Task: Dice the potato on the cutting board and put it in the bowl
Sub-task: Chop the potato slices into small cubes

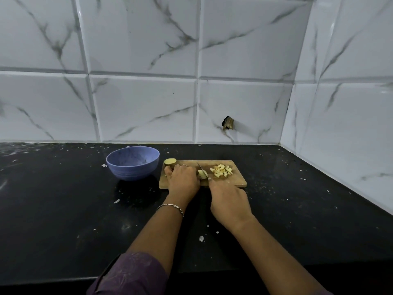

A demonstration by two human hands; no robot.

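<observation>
A wooden cutting board (236, 182) lies on the black counter. My left hand (183, 179) holds a pale potato piece (201, 174) down on the board. My right hand (228, 201) grips a knife (202, 168), whose blade rests on that piece. A pile of diced potato (221, 170) sits on the board's right part. Another potato half (170, 162) lies at the board's far left corner. The blue bowl (133, 162) stands left of the board and looks empty.
The black counter (63, 209) is speckled with small white scraps. White marble-patterned tiled walls rise behind and to the right, meeting in a corner. A dark hole (228, 123) breaks one tile behind the board.
</observation>
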